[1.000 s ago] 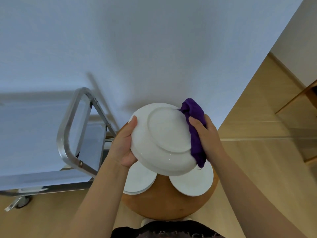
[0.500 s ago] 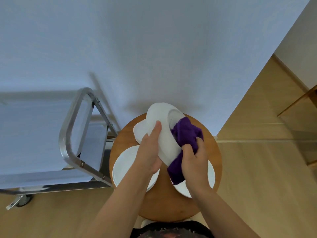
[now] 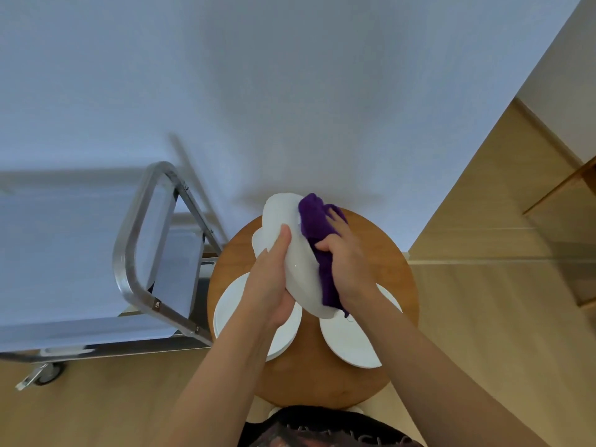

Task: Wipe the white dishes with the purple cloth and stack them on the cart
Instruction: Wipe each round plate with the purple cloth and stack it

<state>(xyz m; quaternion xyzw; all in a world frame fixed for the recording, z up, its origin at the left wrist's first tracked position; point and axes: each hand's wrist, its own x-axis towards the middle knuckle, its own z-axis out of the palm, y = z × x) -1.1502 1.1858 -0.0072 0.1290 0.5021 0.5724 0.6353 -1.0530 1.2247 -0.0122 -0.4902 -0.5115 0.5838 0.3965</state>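
1. The held dish (image 3: 295, 253) is now tipped up almost edge-on over the round wooden tabletop (image 3: 392, 253). A second ago its underside faced the camera; half a second ago it was already turned on edge.
2. The purple cloth (image 3: 317, 235) has gone from the dish's right rim onto its right-hand face, and in the last half second it has slid up toward the far rim. Judgement: underside done, wiping of the inner face is under way, dish not yet ready for stacking.
3. Left hand (image 3: 272, 280): fingers curled shut around the dish's near-left edge, thumb lying up along the rim. It carries the dish.
4. Right hand (image 3: 346, 258): closed on the bunched cloth, pressing it against the dish face; a cloth tail hangs below the wrist.
5. Two more white dishes lie flat on the tabletop: left dish (image 3: 232, 304), right dish (image 3: 350, 341), both partly under the arms.
6. Cart (image 3: 137, 227) stands just left of the tabletop; no dish visible on it.
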